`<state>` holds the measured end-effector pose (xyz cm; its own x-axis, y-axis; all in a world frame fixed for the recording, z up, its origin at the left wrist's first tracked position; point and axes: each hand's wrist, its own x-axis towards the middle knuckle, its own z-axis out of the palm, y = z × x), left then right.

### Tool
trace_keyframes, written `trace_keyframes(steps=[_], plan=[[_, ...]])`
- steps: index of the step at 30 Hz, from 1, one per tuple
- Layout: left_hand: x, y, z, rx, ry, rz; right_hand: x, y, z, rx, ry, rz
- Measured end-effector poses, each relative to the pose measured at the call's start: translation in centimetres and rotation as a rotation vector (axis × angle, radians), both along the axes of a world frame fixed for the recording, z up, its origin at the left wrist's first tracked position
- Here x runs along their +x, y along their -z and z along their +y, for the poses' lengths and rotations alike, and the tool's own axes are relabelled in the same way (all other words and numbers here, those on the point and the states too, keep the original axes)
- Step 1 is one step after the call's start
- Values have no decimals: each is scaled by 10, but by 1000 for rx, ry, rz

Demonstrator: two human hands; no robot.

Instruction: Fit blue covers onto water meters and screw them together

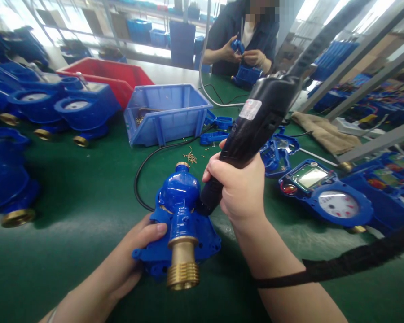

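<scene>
In the middle of the bench a blue water meter point(182, 186) lies with its rounded underside up and its threaded brass end toward me. My left hand point(141, 246) grips its blue housing from the left, thumb on top. My right hand point(240, 184) is wrapped round a black electric screwdriver point(259, 121), held tilted with its lower end against the right side of the meter. The screwdriver's bit is hidden. Behind the meter, small brass screws point(190, 157) lie scattered on the green bench top.
A blue bin point(168, 114) stands behind the screws, with a red bin point(104, 76) beyond it. Several blue meters point(76, 105) stand at the left. An opened meter with a display point(326, 193) lies at the right. A co-worker point(244, 45) handles a blue part across the bench.
</scene>
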<state>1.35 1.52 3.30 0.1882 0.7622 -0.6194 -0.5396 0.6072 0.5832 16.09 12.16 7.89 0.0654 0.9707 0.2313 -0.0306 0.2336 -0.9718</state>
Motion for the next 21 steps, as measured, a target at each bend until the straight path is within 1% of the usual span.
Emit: trace_keyframes(steps=[3, 8, 10, 12, 14, 16, 19, 21], plan=[[0, 0, 0, -2, 8, -3, 0, 0, -1, 0, 34, 1], [-3, -2, 1, 0, 41, -21, -1, 1, -1, -9, 31, 38], [-6, -2, 2, 15, 67, -25, -1, 0, -1, -17, -9, 76], [-7, -1, 3, 39, 93, -31, 2, -5, -1, -18, -118, 133], [-8, 0, 3, 72, 122, -49, 7, -16, -4, 19, -220, 188], [-7, 0, 3, 109, 138, -58, 16, -33, -11, 109, -242, 207], [-5, -1, 1, 127, 132, -44, 34, -59, -27, 266, -128, 194], [-4, -2, 0, 108, 115, -34, 44, -70, -40, 269, -81, 173]])
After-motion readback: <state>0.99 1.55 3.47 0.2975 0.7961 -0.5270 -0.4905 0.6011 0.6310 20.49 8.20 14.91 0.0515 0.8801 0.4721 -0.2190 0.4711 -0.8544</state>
